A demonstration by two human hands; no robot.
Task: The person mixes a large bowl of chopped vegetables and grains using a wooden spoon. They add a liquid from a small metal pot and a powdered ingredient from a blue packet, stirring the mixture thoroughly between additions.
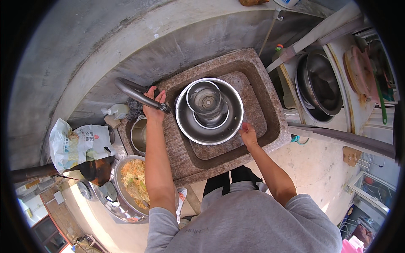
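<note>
In the stone sink (270,104) sits a large stainless steel basin (207,137), with smaller round metal bowls (207,98) nested inside; the upper one looks tilted and wet. My right hand (248,134) pinches the right rim of the basin. On the left, my left hand (153,109) is at the base of the curved metal faucet (136,93), palm up, with a dark part between its thumb and fingers. The spout crosses in front of this hand and partly hides its hold.
A metal pot (135,137) stands left of the sink. Nearer me is a large pan (118,177) of shredded food, with a plastic bag (90,139) behind it. On the right, a rack holds metal basins (326,85); a concrete wall (190,38) rises behind.
</note>
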